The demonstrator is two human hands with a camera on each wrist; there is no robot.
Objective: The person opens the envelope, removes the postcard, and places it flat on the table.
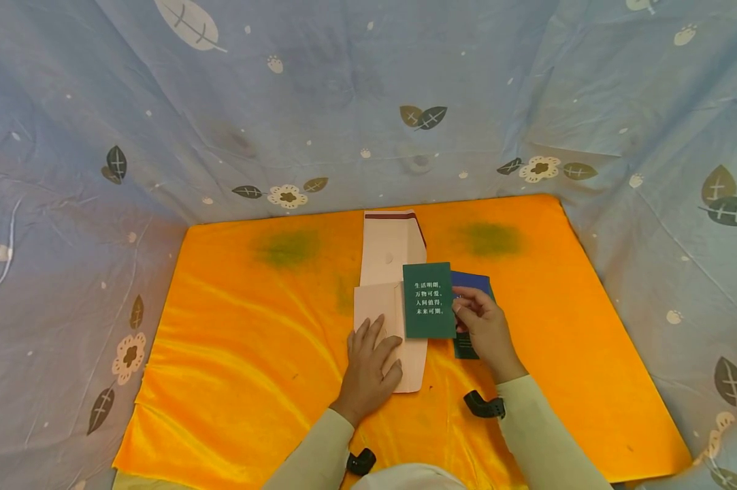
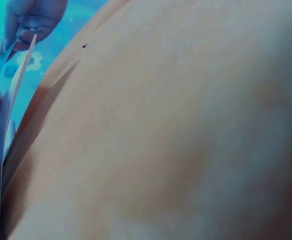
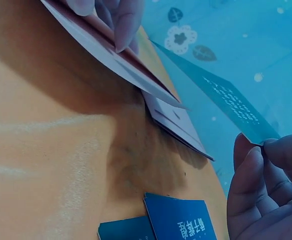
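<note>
My left hand (image 1: 371, 371) holds a pale pink envelope (image 1: 377, 299), its fingers spread over the paper. In the right wrist view that envelope is raised off the cloth, with a gap showing along its edge. A second pink envelope (image 1: 392, 241) lies behind it, with a dark red strip at its far end. My right hand (image 1: 481, 327) pinches a green card (image 1: 428, 303) with white lettering by its right edge. The card is beside the raised envelope, overlapping it in the head view. Under the right hand lie a blue card (image 3: 181, 217) and another green card (image 3: 125, 229).
An orange-yellow cloth (image 1: 252, 327) covers the table. Pale blue curtains (image 1: 344, 102) with leaf and flower prints rise along the back and both sides. Black wrist straps (image 1: 484, 405) sit at the sleeves.
</note>
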